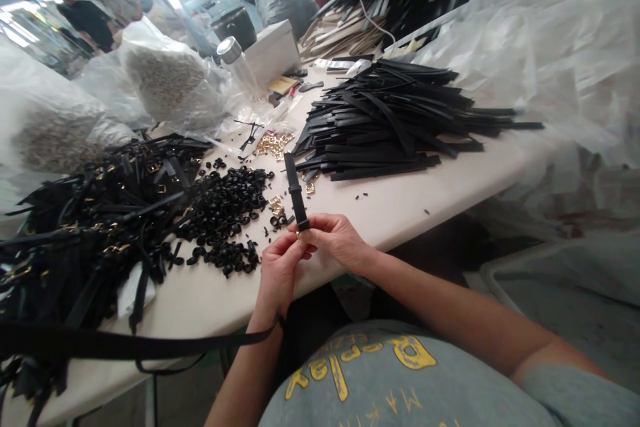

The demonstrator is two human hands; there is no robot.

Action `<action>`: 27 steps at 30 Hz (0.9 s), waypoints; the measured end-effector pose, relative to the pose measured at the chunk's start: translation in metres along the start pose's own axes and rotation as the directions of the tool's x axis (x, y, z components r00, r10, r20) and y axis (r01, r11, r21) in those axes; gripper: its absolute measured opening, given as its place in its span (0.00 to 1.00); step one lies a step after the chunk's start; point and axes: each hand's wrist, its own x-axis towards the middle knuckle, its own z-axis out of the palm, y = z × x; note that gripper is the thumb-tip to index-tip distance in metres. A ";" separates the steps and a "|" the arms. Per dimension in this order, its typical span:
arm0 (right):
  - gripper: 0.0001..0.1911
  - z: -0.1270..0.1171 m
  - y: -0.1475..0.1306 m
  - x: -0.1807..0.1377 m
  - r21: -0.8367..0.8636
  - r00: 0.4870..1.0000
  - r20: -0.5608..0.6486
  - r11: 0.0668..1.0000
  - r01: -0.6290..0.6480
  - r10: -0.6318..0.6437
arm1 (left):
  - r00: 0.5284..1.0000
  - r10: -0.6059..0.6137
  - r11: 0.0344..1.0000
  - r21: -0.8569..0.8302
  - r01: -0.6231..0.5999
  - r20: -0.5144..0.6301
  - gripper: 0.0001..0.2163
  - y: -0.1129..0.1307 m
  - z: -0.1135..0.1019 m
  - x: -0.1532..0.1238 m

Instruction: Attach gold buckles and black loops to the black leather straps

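Observation:
A short black strap (295, 190) stands upright over the near table edge, held at its lower end by both hands. My left hand (278, 273) pinches the strap's bottom from the left, fingers closed. My right hand (336, 237) grips the same end from the right, fingers curled. A small loop sits partway up the strap. A pile of black rubber loops (227, 203) lies just left of my hands. Small gold buckles (273, 144) lie beyond it.
A stack of loose black straps (395, 120) fills the table's right half. A heap of finished straps with buckles (90, 213) covers the left. Clear plastic bags (165, 80), a bottle (235, 60) and a white box (273, 50) stand at the back. A person stands far left.

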 end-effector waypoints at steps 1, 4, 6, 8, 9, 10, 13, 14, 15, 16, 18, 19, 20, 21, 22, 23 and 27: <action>0.21 0.000 0.001 0.001 0.031 1.000 -0.009 0.999 -0.016 0.016 | 1.000 0.003 0.999 0.038 -0.004 0.016 0.11 0.000 0.000 0.000; 0.20 -0.001 0.003 0.004 0.052 1.000 -0.023 0.998 -0.017 0.018 | 0.998 0.033 0.984 0.173 -0.041 0.050 0.11 0.002 -0.008 0.002; 0.19 -0.004 0.003 0.006 -0.037 0.998 -0.047 0.998 0.045 -0.047 | 0.994 0.108 0.953 0.281 -0.110 0.023 0.11 0.006 -0.019 0.005; 0.18 -0.008 0.002 0.008 -0.138 0.992 -0.073 0.986 0.093 -0.104 | 0.971 0.236 0.892 0.407 -0.197 -0.048 0.10 0.012 -0.034 0.010; 0.19 -0.010 0.001 0.009 -0.162 0.991 -0.080 0.982 0.095 -0.109 | 0.948 0.308 0.847 0.476 -0.237 -0.077 0.09 0.015 -0.041 0.014; 0.19 -0.011 0.000 0.009 -0.168 0.992 -0.080 0.982 0.084 -0.099 | 0.921 0.379 0.791 0.546 -0.275 -0.085 0.08 0.018 -0.048 0.019; 0.20 -0.013 -0.001 0.010 -0.156 0.997 -0.055 0.987 0.043 -0.052 | 0.859 0.512 0.583 0.727 -0.363 0.019 0.05 0.025 -0.063 0.035; 0.20 -0.013 0.000 0.009 -0.157 0.998 -0.044 0.987 0.035 -0.043 | 0.850 0.521 0.509 0.773 -0.379 0.074 0.04 0.027 -0.065 0.041; 0.19 -0.013 0.001 0.009 -0.166 0.999 -0.034 0.986 0.030 -0.036 | 0.846 0.519 0.439 0.810 -0.389 0.125 0.04 0.027 -0.067 0.046; 0.19 -0.013 0.001 0.009 -0.179 0.999 -0.026 0.984 0.028 -0.033 | 0.843 0.511 0.375 0.839 -0.393 0.167 0.03 0.028 -0.068 0.051; 0.17 -0.013 0.003 0.008 -0.214 0.999 -0.015 0.977 0.028 -0.031 | 0.837 0.497 0.259 0.882 -0.395 0.229 0.03 0.027 -0.070 0.058; 0.16 -0.014 0.004 0.008 -0.234 0.999 -0.012 0.972 0.030 -0.034 | 0.833 0.493 0.212 0.894 -0.395 0.251 0.02 0.027 -0.071 0.060; 0.16 -0.014 0.004 0.008 -0.253 0.999 -0.012 0.967 0.034 -0.038 | 0.830 0.493 0.183 0.901 -0.394 0.262 0.01 0.027 -0.071 0.061; 0.16 -0.014 0.005 0.007 -0.273 0.999 -0.013 0.961 0.039 -0.044 | 0.829 0.496 0.181 0.902 -0.392 0.260 0.02 0.027 -0.071 0.061; 0.16 -0.014 0.006 0.007 -0.293 0.999 -0.016 0.955 0.044 -0.051 | 0.833 0.498 0.216 0.895 -0.389 0.242 0.04 0.027 -0.070 0.060; 0.15 -0.014 0.007 0.007 -0.316 0.998 -0.020 0.948 0.050 -0.059 | 0.845 0.495 0.295 0.875 -0.383 0.203 0.05 0.028 -0.068 0.058; 0.12 -0.014 0.009 0.008 -0.377 0.996 -0.022 0.924 0.068 -0.082 | 0.932 0.362 0.751 0.601 -0.275 -0.026 0.10 0.028 -0.057 0.046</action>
